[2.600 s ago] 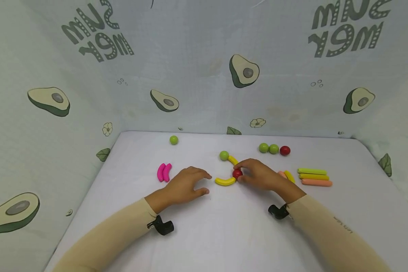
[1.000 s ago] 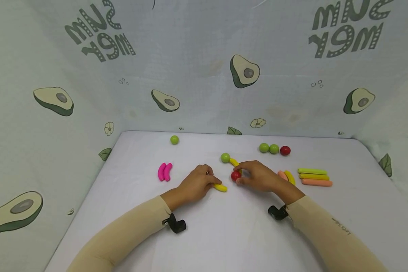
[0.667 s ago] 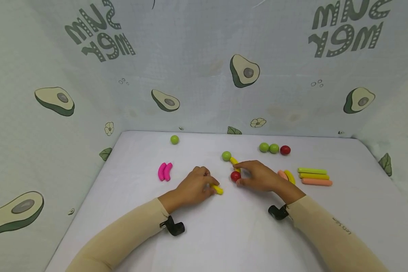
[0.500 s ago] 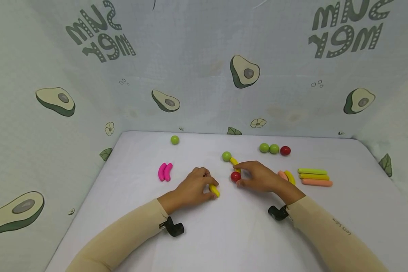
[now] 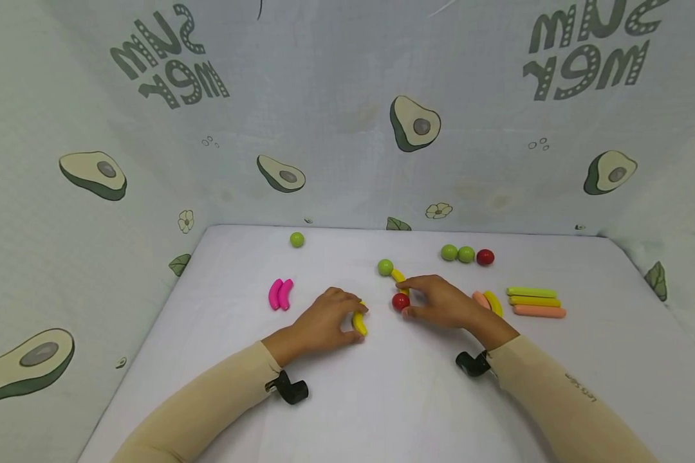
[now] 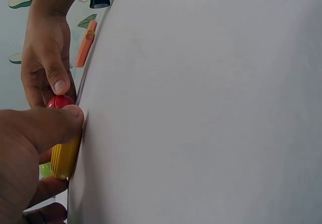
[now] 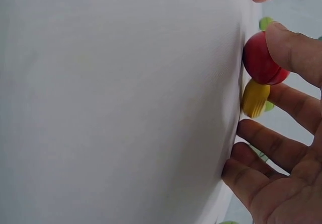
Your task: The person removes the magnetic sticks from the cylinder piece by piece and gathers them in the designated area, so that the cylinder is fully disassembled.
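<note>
My left hand (image 5: pixel 320 323) pinches a curved yellow rod (image 5: pixel 358 323) between thumb and fingers, just left of a red ball. In the left wrist view the rod's ribbed end (image 6: pixel 64 159) shows below my thumb. My right hand (image 5: pixel 443 302) steadies the red ball (image 5: pixel 400 302) with its thumb, its index finger at a second curved yellow rod (image 5: pixel 398 275). That rod runs from the red ball to a green ball (image 5: pixel 385 267). The right wrist view shows the thumb against the red ball (image 7: pixel 259 58), the ribbed rod (image 7: pixel 255 99) beside it.
Two pink curved rods (image 5: pixel 280 294) lie at left, behind them a lone green ball (image 5: pixel 296 240). Two green balls (image 5: pixel 457 253) and a red ball (image 5: pixel 485 257) stand at back right. Straight rods (image 5: pixel 534 301) and short curved rods (image 5: pixel 491 302) lie right, partly behind my right arm.
My left hand has taken the near yellow rod off the red ball, drawn it left and turned it from crosswise to pointing away from me. My right hand stays at the red ball.
</note>
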Demonstrator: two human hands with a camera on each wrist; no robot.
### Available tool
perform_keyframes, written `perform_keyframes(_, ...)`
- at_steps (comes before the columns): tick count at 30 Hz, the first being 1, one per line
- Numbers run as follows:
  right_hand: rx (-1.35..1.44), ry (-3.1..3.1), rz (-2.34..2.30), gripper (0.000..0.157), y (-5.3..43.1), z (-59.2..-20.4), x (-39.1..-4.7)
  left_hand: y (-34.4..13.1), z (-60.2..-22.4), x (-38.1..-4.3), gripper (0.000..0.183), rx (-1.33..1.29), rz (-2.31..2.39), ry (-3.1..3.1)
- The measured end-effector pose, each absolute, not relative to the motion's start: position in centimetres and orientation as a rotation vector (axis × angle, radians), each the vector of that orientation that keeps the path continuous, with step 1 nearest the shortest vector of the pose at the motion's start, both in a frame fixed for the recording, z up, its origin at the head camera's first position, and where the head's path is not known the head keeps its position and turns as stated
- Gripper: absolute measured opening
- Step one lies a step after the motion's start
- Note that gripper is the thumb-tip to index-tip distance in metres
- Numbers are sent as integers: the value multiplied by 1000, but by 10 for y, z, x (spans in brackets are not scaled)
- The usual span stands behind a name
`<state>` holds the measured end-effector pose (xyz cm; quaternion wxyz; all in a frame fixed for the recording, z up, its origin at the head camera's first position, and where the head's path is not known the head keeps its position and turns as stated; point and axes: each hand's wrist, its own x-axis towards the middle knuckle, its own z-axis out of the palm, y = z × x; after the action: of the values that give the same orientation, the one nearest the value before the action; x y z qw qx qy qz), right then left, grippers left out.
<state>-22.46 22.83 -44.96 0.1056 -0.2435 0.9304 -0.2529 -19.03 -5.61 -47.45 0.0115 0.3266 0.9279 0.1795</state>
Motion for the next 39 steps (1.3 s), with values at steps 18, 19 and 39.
perform_keyframes(18, -718, 2753, -752, 58, 229, -451, -222, -100, -457, -197, 60, 970, 705, 2809)
perform_keyframes(19, -715, 2755, -752, 58, 229, -451, -222, -103, -455, -197, 61, 952, 725, 2811)
perform_keyframes(39, -637, 2761, -766, 58, 224, -451, -215, -164, -433, -204, 63, 738, 871, 2831)
